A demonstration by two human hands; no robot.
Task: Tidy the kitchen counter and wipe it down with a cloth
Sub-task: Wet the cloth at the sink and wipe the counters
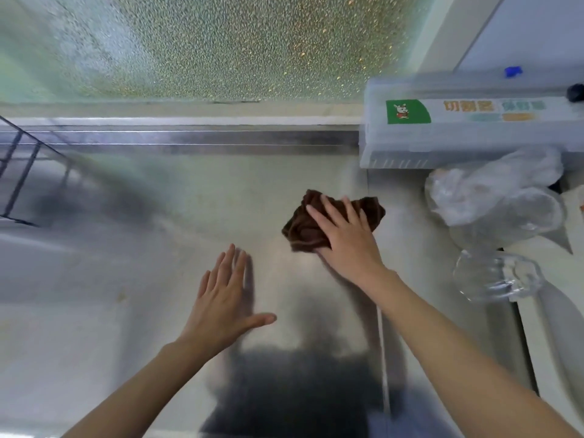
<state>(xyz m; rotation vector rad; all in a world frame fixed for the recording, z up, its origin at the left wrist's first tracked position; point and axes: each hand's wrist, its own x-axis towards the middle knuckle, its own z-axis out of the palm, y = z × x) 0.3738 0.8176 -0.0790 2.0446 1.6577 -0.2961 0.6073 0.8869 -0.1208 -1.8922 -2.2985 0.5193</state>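
A crumpled dark brown cloth (305, 226) lies on the shiny steel counter (196, 197), right of centre. My right hand (347, 238) presses flat on the cloth, its fingers spread and pointing away from me. My left hand (221, 305) is flat above or on the bare counter near the middle, fingers straight, thumb stretched out to the right, holding nothing.
A long pale box (467, 124) with a green label stands at the back right against the wall. Crumpled clear plastic bags (496, 197) and a clear container (493, 276) crowd the right edge. A black wire rack (19, 172) sits at the far left. Frosted glass rises behind the counter.
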